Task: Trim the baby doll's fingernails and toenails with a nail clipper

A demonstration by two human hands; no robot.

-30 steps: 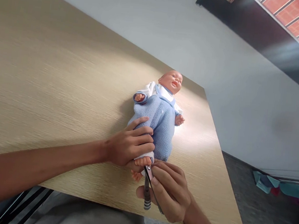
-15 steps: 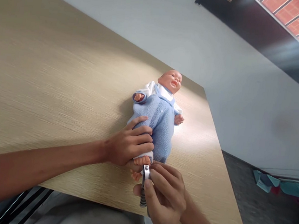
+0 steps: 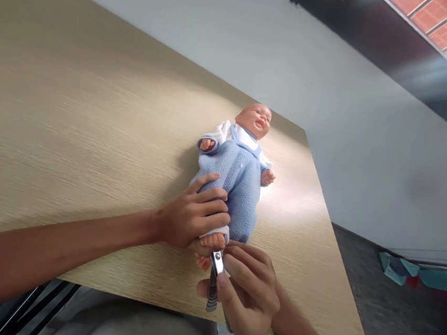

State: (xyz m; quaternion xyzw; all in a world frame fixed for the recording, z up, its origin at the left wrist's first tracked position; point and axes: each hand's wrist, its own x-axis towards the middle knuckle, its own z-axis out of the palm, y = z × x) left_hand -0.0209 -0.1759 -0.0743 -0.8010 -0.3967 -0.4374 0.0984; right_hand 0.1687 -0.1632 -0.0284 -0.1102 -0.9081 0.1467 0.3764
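A baby doll (image 3: 236, 176) in a blue fleece suit and white collar lies on its back on the wooden table (image 3: 72, 137), head away from me. My left hand (image 3: 193, 214) is wrapped round the doll's leg, just above its bare foot (image 3: 213, 240). My right hand (image 3: 249, 291) pinches a metal nail clipper (image 3: 213, 280), whose tip sits at the toes of that foot. A second bare foot (image 3: 202, 262) shows just below.
The table's near edge runs under my hands and its right edge falls off to a dark floor. A grey wall stands behind. Crumpled teal and red cloth (image 3: 414, 273) lies on the floor at the right.
My right hand shifted slightly left and down with the clipper, and its thumb now presses on the lever. The left hand and the doll have stayed put.
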